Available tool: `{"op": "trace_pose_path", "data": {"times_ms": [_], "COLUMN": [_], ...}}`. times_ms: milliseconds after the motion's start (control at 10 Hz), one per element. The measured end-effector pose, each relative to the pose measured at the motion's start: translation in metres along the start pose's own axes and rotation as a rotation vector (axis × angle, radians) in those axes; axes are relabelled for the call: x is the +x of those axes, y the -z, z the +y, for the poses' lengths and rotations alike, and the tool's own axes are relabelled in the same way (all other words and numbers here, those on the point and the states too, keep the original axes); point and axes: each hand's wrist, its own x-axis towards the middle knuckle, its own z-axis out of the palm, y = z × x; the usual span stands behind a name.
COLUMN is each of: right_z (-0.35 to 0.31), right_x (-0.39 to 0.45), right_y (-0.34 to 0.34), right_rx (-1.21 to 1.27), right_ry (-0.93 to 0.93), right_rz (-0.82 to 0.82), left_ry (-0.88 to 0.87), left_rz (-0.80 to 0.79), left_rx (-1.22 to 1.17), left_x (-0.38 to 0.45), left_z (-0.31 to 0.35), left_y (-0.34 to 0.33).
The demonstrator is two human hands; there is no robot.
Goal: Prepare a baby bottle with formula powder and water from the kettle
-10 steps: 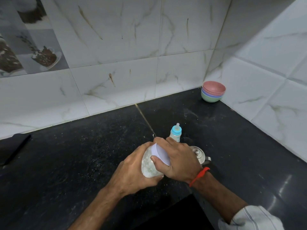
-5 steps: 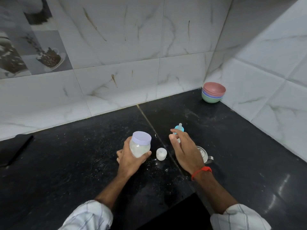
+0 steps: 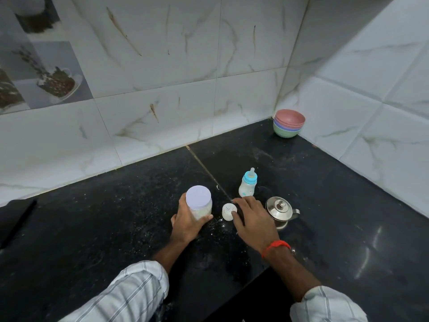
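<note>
From the head view, the left hand (image 3: pixel 189 223) gripped the jar (image 3: pixel 199 204), fingers and thumb curled round its lower body, while the jar stood upright on the black counter (image 3: pixel 92 228) with its pale lilac lid (image 3: pixel 198 197) on. White powder showed through the jar's clear wall.

The right hand (image 3: pixel 254 219) lay just right of the jar, palm down, fingers curved over a small white cap (image 3: pixel 228 211) on the counter; the thumb tip touched the cap's near edge and a fingertip reached its far side. Whether the cap was truly pinched or only touched could not be told.

The bottle (image 3: pixel 248 183) stood upright just beyond the right hand's knuckles, apart from the fingers, its blue collar and teat on. The steel kettle (image 3: pixel 279 210), lid on, sat just right of that hand, close beside it. Spilled powder specks dotted the counter between the hands.

A stack of bowls (image 3: pixel 289 123) stood in the counter's far right corner against the tiled walls. A red thread (image 3: pixel 276 247) circled the right wrist, and striped sleeves covered both forearms.
</note>
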Motion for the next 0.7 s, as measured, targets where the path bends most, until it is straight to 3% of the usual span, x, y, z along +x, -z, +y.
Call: {"op": "trace_pose_path", "data": {"times_ms": [200, 400, 500, 700], "right_z": [0.006, 0.007, 0.020, 0.028], "right_x": [0.018, 0.029, 0.035, 0.037], "right_y": [0.003, 0.004, 0.070, 0.094], "right_rx": [-0.131, -0.183, -0.191, -0.229], "right_ry": [0.011, 0.049, 0.082, 0.132], "right_rz": [0.004, 0.001, 0.089, 0.128], "left_ry": [-0.052, -0.384, -0.482, -0.600], "left_rz": [0.033, 0.118, 0.266, 0.319], "left_rx": [0.157, 0.497, 0.556, 0.666], "left_x": [-0.006, -0.012, -0.040, -0.041], "left_z": [0.000, 0.016, 0.093, 0.130], "left_y": [0.005, 0.010, 0.002, 0.000]}}
